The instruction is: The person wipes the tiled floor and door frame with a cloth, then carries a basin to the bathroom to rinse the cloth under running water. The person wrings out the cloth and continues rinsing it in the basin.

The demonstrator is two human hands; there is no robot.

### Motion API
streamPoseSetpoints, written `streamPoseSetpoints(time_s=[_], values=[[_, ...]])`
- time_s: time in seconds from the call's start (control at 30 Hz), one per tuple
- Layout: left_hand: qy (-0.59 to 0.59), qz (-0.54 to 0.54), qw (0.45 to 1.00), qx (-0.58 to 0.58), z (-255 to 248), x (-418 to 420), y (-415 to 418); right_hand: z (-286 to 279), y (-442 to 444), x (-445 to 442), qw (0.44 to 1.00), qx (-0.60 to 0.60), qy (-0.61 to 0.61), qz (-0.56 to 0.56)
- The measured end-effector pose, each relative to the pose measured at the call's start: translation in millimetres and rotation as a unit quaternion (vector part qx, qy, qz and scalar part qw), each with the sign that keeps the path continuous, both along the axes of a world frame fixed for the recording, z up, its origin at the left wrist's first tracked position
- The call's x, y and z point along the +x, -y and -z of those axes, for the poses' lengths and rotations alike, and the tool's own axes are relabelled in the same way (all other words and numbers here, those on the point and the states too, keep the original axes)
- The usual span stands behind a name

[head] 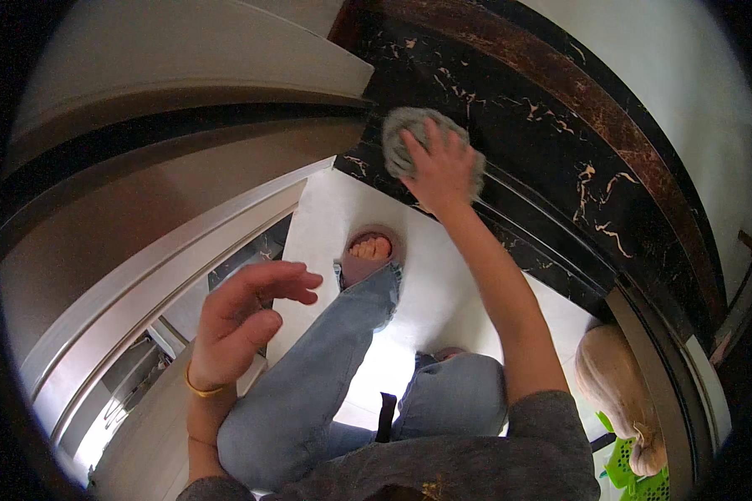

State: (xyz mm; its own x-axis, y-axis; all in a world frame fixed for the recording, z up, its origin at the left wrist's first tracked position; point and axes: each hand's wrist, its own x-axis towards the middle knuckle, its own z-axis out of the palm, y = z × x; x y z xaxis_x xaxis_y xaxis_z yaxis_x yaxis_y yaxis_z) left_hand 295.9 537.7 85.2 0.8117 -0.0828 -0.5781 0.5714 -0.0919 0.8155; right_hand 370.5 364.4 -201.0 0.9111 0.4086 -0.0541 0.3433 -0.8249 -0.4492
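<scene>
My right hand point(442, 169) presses with spread fingers on a fluffy grey cloth point(407, 134). The cloth lies against a black marble surface point(507, 134) with pale gold veins, close to its edge above the white floor. My left hand point(244, 322), with a yellow band at the wrist, hangs over my bent left leg. Its fingers are half curled, the thumb stands apart, and nothing is in it.
On the left runs a brown cabinet panel point(163, 169) with a pale ledge point(182, 241) below it. My slippered foot point(370, 253) stands on white floor point(326, 206). At the right lie a butternut squash point(611, 376) and a green perforated plastic basket point(620, 460).
</scene>
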Motion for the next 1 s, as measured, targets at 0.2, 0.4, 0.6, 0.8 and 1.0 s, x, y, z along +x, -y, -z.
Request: streamPoseSetpoints(time_s=[0.2,0.4,0.6,0.8,1.0], values=[[-0.005,-0.018,1.0,0.002,-1,-7,9,19,-27,23,0.996,0.051,0.06,-0.046],[0.016,0.025,0.999,-0.024,-6,1,12,-5,167,-29,0.997,-0.011,0.065,-0.025],[-0.014,0.007,0.998,-0.055,-1,3,8,3,228,-74,0.99,-0.095,0.068,0.081],[-0.019,0.02,0.998,-0.049,-5,4,-2,3,36,2,0.999,-0.031,0.033,-0.002],[-0.024,-0.014,0.998,-0.056,2,-4,-13,-7,-49,42,0.999,-0.031,-0.033,-0.001]])
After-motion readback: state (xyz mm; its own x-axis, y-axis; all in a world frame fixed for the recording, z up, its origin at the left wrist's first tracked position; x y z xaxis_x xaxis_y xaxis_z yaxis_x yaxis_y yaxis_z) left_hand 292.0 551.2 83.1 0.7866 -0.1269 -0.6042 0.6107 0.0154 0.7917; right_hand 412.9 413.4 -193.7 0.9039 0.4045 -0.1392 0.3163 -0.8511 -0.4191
